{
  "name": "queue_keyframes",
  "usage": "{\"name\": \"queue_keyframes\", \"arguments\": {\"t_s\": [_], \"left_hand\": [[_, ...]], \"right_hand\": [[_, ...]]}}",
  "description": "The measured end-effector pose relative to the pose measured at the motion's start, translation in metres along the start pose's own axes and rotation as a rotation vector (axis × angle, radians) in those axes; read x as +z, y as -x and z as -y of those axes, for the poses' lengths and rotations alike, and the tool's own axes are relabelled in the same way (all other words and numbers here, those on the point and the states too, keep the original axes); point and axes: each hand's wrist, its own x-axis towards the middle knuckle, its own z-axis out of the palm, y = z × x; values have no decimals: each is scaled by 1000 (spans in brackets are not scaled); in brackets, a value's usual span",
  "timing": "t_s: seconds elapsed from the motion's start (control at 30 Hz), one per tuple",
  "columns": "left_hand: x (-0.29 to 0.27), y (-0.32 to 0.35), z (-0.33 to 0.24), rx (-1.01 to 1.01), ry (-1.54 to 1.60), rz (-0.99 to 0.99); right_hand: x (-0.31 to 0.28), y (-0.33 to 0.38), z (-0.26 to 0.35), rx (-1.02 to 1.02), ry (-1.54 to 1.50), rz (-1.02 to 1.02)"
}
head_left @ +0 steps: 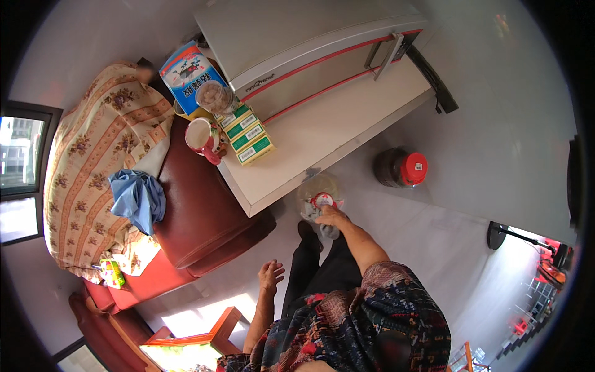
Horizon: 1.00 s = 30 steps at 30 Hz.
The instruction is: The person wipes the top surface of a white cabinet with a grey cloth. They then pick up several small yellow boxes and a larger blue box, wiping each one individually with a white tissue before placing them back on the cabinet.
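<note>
A large clear plastic jug [315,185] with a red and white cap [323,199] stands on the floor before my feet, beside the cabinet's near edge. Reaching down to it, my right hand [333,217] is closed just below the cap, on a crumpled greyish cloth [329,232] that shows around the fingers. The fingertips are small here, so the exact grip is hard to see. My left hand [271,275] hangs free beside my left leg with fingers loosely apart, holding nothing.
A dark jar with a red lid [414,169] stands by the wall. On the white cabinet [328,133] sit small green-and-yellow boxes [248,136], a mug [202,134], a plastic tub [214,97] and a blue packet [189,75]. A red leather sofa [192,211] bears a blue cloth [137,197].
</note>
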Motion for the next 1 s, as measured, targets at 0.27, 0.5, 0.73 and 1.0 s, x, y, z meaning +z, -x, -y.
{"name": "queue_keyframes", "arguments": {"t_s": [0.27,0.5,0.73,1.0], "left_hand": [[-16,14,17,-49,-84,-85],[24,42,7,43,-162,-6],[51,51,-8,170,-296,-30],[53,30,-27,439,-631,-56]], "right_hand": [[-14,51,-84,2,-281,-305],[2,64,-167,271,-967,-490],[-42,143,-184,409,-1325,-470],[7,133,-337,307,-1267,-571]]}}
